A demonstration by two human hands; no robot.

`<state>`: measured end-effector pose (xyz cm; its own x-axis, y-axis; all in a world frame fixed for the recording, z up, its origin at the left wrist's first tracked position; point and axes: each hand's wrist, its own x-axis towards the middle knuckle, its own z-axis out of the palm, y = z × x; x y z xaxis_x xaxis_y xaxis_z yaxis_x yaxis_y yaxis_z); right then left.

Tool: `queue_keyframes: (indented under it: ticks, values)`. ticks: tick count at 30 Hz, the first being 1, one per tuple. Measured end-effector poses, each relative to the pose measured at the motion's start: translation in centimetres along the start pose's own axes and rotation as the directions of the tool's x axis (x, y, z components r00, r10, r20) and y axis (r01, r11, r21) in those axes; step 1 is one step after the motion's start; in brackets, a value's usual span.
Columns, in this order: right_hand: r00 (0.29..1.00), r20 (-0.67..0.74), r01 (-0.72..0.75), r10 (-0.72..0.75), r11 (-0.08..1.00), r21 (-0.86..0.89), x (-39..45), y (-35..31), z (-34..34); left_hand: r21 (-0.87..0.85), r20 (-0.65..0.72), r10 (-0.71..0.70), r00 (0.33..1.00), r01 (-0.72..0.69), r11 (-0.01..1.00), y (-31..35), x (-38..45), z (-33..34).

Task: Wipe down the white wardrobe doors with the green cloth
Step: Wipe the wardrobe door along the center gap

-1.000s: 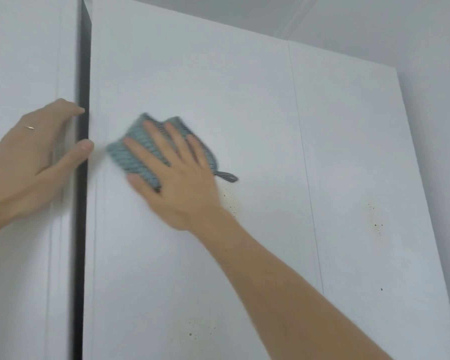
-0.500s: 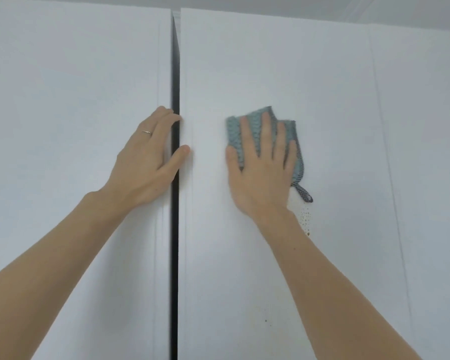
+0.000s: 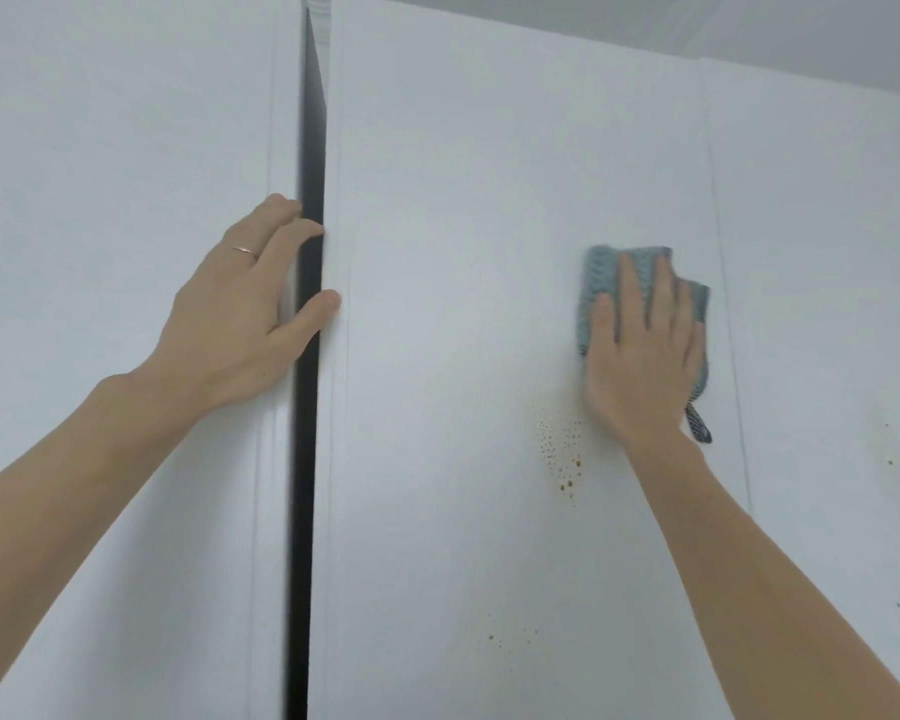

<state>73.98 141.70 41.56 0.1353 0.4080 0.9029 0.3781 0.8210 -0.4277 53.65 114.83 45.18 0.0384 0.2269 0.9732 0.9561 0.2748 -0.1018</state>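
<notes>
- Pressing flat, the right hand (image 3: 642, 356) lies open with fingers spread over the green cloth (image 3: 598, 288), which sits high on the middle wardrobe door (image 3: 463, 252), near its right seam.
- The left hand (image 3: 235, 324) grips nothing closed: its fingers curl loosely into the dark gap (image 3: 307, 459) at the edge of the left door (image 3: 115, 200), and the thumb rests on the middle door's edge.
- Brown speckles (image 3: 562, 454) lie just below and left of the cloth; a few more sit lower on the same door and on the right-hand panel (image 3: 827, 304). A stroke kept at this height would likely miss them.
- The cloth is only pinned by a flat palm, so a fast pass could let it bunch or slip out; its dark hanging loop (image 3: 699, 426) dangles free below.
- Hard pushing on the middle door could swing it and pinch the left fingers in the gap.
- Rubbing the speckles with little pressure may smear them across the white surface rather than lift them.
</notes>
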Motion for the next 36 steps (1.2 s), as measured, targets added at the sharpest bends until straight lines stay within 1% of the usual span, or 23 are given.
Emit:
queue_keyframes:
  ticks: [3,4,5,6,8,10,11,13,16,17,18,19,21,23,25,28,29,30,31,32,33,34,36]
  values:
    - [0.988,-0.034,-0.153,0.153,0.988,0.018,-0.5,-1.9,0.8,0.006,0.007,-0.006,1.0,0.006,1.0,0.2,0.2,0.0]
    - [0.983,-0.058,-0.173,0.174,0.985,0.015,-0.9,-3.4,1.3,0.003,0.007,-0.004,1.0,0.004,1.0,0.3,0.2,0.0]
    - [0.984,-0.103,-0.146,0.145,0.989,0.001,-1.4,-5.1,1.9,-0.003,0.006,0.001,1.0,-0.001,1.0,0.3,0.2,0.0]
    - [0.988,-0.14,-0.069,0.065,0.997,-0.022,-2.3,-6.9,2.5,-0.006,0.003,0.005,1.0,-0.005,1.0,0.4,0.3,0.0]
    - [0.98,-0.115,0.16,-0.164,0.986,-0.047,-4.8,-10.7,3.8,-0.016,0.005,-0.003,1.0,0.003,1.0,0.3,0.3,0.0]
    - [0.913,-0.054,0.401,-0.404,0.915,-0.053,-7.7,-13.7,4.9,-0.024,0.015,0.0,1.0,0.001,1.0,-0.1,0.3,-0.2]
    - [0.875,-0.021,0.482,-0.484,0.874,-0.058,-8.9,-14.5,5.0,-0.031,0.026,0.022,0.999,-0.022,0.999,-0.2,0.5,-0.1]
    - [0.821,0.035,0.571,-0.57,0.82,-0.05,-9.6,-14.3,5.0,-0.051,0.05,0.061,0.997,-0.059,0.997,-0.4,0.6,-0.1]
    - [0.758,0.084,0.652,-0.646,0.755,-0.072,-8.1,-11.2,3.8,-0.046,0.055,0.068,0.996,-0.066,0.997,-0.8,0.5,0.1]
    - [0.765,0.093,0.644,-0.637,0.762,-0.074,-7.3,-9.8,3.3,-0.042,0.062,0.058,0.996,-0.056,0.998,-0.9,0.4,0.2]
    - [0.792,0.097,0.609,-0.602,0.79,-0.074,-6.5,-8.2,2.8,-0.042,0.069,0.043,0.997,-0.04,0.998,-0.8,0.4,0.1]
    - [0.837,0.094,0.545,-0.539,0.836,-0.067,-5.6,-6.4,2.3,-0.044,0.072,0.032,0.997,-0.029,0.999,-0.6,0.4,0.1]
    - [0.938,0.072,0.343,-0.34,0.939,-0.038,-4.1,-2.4,1.2,-0.04,0.065,0.027,0.998,-0.024,0.999,-0.5,0.3,0.0]
    - [0.99,0.039,0.137,-0.136,0.99,-0.036,-3.2,1.2,0.2,-0.045,0.06,0.011,0.998,-0.009,0.999,-0.2,0.1,-0.1]
    - [1.0,0.003,0.006,-0.006,1.0,-0.028,-2.9,2.8,-0.2,-0.049,0.069,-0.007,0.998,0.011,0.999,0.0,0.0,-0.2]
    - [0.989,-0.022,-0.147,0.147,0.989,0.003,-3.3,1.4,0.3,-0.022,0.111,-0.034,0.993,0.037,0.999,0.2,-0.3,-0.3]
    - [0.984,-0.021,-0.178,0.178,0.984,0.0,-3.6,0.3,0.7,-0.017,0.126,-0.046,0.991,0.049,0.999,0.2,-0.5,-0.5]
    - [0.984,-0.036,-0.173,0.173,0.985,-0.012,-4.3,-1.2,1.2,-0.018,0.133,-0.052,0.99,0.055,0.998,0.3,-0.8,-0.6]
    - [0.991,-0.065,-0.118,0.116,0.993,-0.024,-5.3,-3.0,1.8,-0.024,0.136,-0.053,0.989,0.056,0.998,0.3,-1.2,-0.8]
    - [0.996,-0.09,-0.021,0.017,0.999,-0.043,-6.5,-4.8,2.4,-0.04,0.132,-0.047,0.99,0.053,0.998,0.4,-1.6,-0.9]
    - [0.992,-0.083,0.095,-0.099,0.994,-0.057,-8.0,-6.9,3.0,-0.058,0.124,-0.048,0.991,0.055,0.997,0.4,-2.0,-1.0]
    - [0.975,-0.055,0.214,-0.217,0.975,-0.062,-9.5,-8.6,3.6,-0.081,0.118,-0.059,0.991,0.069,0.994,0.5,-2.4,-1.0]
    - [0.907,0.017,0.422,-0.422,0.906,-0.041,-12.0,-11.0,4.3,-0.113,0.107,-0.089,0.99,0.1,0.989,0.8,-3.1,-0.9]
